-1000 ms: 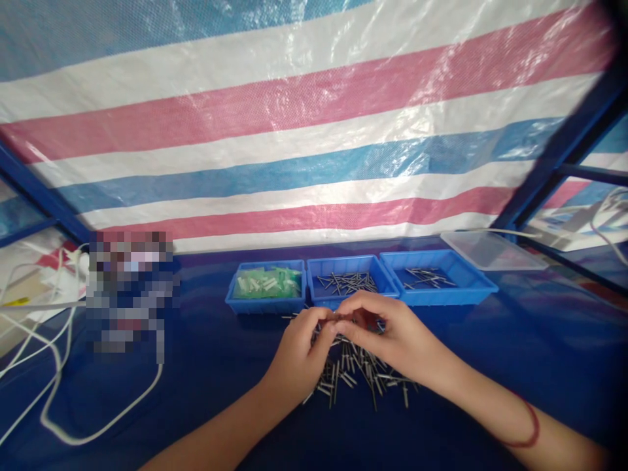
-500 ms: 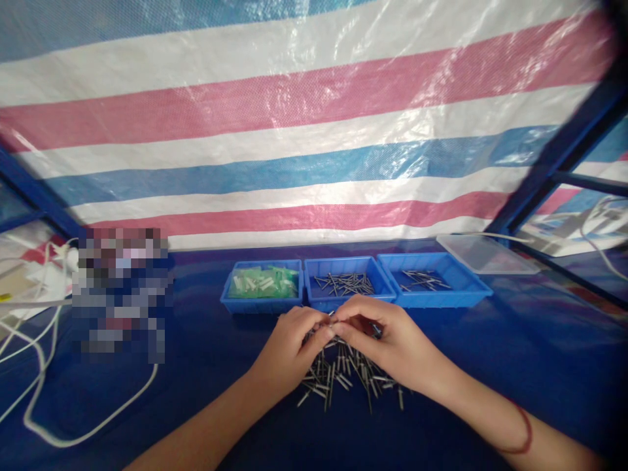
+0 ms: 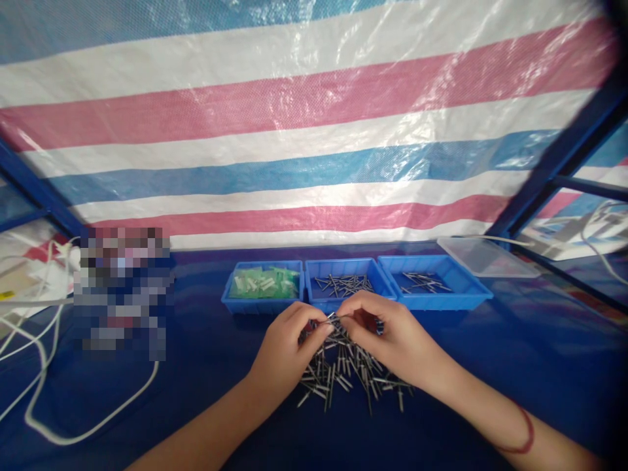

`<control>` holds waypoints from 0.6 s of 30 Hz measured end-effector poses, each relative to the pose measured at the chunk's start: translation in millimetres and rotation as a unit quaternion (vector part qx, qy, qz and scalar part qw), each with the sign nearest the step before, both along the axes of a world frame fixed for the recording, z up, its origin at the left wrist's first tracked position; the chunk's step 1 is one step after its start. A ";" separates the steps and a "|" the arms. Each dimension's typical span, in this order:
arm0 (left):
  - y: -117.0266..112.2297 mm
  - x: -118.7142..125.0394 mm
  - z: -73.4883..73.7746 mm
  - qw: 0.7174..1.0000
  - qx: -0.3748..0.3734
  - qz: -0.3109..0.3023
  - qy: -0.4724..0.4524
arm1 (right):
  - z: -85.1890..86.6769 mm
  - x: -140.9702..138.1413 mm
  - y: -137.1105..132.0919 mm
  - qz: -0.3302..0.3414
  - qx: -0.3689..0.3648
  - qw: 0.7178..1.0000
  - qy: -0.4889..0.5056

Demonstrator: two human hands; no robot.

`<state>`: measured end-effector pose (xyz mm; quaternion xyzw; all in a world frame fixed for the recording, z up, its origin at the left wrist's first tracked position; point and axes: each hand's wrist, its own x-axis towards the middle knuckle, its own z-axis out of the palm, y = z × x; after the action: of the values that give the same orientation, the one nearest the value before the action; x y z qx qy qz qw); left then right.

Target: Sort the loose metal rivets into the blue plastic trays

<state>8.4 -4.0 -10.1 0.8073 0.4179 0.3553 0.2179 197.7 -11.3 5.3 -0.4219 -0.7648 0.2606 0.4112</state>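
Over a loose pile of blind rivets (image 3: pixel 343 366) on the blue table, my two hands meet fingertip to fingertip. My left hand (image 3: pixel 289 340) is closed in a pinch of thumb and forefinger. Opposite it, my right hand (image 3: pixel 387 330) pinches too. A thin metal blind rivet (image 3: pixel 334 318) spans the small gap between the fingertips, its ends hidden by them. Just behind the hands stands a blue bin (image 3: pixel 314 302) with thin metal pins or rivets inside; my right fingers overlap its front edge in view.
Left of that bin is a blue bin (image 3: pixel 235 305) of green packets and white pieces; to the right, another blue bin (image 3: pixel 466 299) holds a few thin metal pieces. A clear lid (image 3: pixel 490 257) lies behind it. White cables (image 3: pixel 93 438) loop at left. A striped sheet (image 3: pixel 294 163) hangs behind.
My fingertips have drawn slightly apart, so the thin rivet now shows between them. The pile and bins stay where they were.
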 end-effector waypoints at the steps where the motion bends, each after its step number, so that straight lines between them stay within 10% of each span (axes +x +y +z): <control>1: -0.2 -0.4 0.6 1.000 0.004 0.004 0.000 | -1.0 0.3 0.5 0.003 0.006 1.000 -0.011; 9: -2.8 -1.8 1.5 0.998 0.024 0.006 0.060 | 5.2 9.1 5.1 0.053 0.042 0.990 -0.128; 18: -9.5 -1.2 -1.8 0.976 0.023 -0.049 0.213 | 3.6 99.3 41.4 -0.234 0.041 0.904 -0.356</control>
<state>7.2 -13.5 -12.0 0.8887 0.4064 0.1737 0.1218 297.0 30.1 8.9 -0.6362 -0.7497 -0.0424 0.1775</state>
